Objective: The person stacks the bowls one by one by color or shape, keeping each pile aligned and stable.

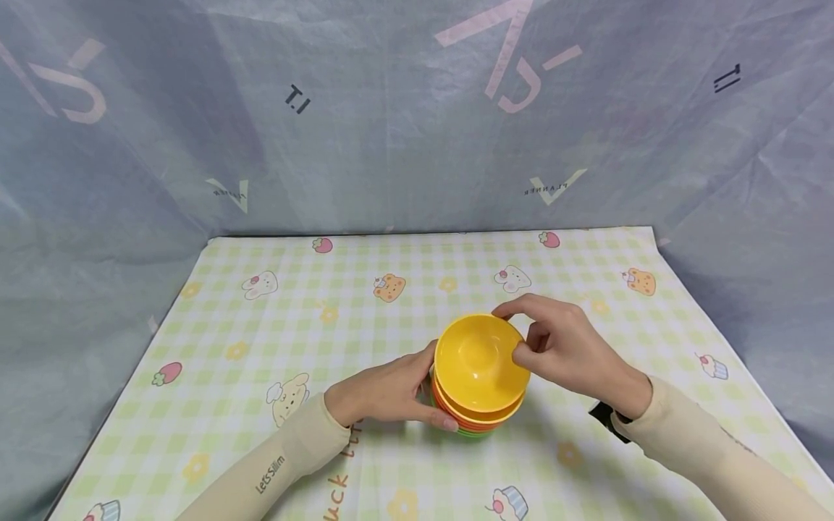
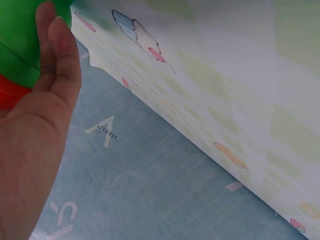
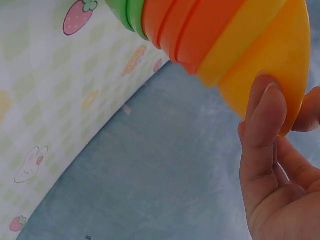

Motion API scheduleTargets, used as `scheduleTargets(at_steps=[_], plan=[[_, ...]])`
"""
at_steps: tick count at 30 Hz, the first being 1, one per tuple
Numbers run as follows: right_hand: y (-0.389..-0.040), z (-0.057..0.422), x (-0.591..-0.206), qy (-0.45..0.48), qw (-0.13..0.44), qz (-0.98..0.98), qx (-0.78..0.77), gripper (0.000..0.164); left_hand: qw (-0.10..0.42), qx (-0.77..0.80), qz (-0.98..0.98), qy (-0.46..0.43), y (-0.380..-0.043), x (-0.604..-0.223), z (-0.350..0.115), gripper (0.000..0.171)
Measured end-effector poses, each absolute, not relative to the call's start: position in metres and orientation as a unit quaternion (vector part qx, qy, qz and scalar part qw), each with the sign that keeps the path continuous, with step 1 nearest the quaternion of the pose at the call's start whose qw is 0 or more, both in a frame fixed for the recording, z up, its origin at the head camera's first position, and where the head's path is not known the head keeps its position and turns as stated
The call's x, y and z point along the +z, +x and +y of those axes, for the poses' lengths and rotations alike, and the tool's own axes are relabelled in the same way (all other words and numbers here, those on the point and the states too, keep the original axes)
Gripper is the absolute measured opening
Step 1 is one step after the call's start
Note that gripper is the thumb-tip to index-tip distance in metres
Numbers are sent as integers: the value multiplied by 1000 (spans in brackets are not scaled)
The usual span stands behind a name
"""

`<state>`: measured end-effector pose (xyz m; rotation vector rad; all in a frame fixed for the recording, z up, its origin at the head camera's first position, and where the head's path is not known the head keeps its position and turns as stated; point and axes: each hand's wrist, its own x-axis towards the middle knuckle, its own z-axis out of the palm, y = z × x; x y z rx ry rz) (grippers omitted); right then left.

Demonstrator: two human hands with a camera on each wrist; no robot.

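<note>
A nested stack of bowls stands a little right of the middle of the table in the head view. A yellow bowl (image 1: 481,362) is on top, tilted within another yellow one. Below it come orange bowls (image 3: 172,30), with green bowls (image 3: 127,12) at the bottom. My right hand (image 1: 570,351) pinches the top yellow bowl's rim, thumb inside and fingers outside. In the right wrist view this bowl sits at an angle to the one beneath. My left hand (image 1: 397,387) grips the stack from the left, its thumb along the near side.
A checked tablecloth (image 1: 313,318) with printed animals, fruit and flowers covers the table. Behind and at the sides hangs a grey-blue cloth (image 1: 391,145). A dark band (image 1: 609,420) shows at my right wrist.
</note>
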<state>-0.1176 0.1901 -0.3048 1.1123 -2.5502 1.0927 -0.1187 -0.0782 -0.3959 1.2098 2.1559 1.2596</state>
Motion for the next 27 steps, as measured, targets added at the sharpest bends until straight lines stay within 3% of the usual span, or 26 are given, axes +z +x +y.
scheduleTargets(at_steps=[6, 13, 27], plan=[[-118, 189, -308, 371, 65, -851, 366, 50, 185, 462, 753, 431, -112, -378, -79, 92], [-118, 190, -311, 372, 58, -853, 361, 49, 180, 449, 762, 429, -118, -396, -78, 96], [-119, 192, -314, 362, 40, -861, 355, 48, 181, 446, 766, 427, -118, -394, -79, 97]])
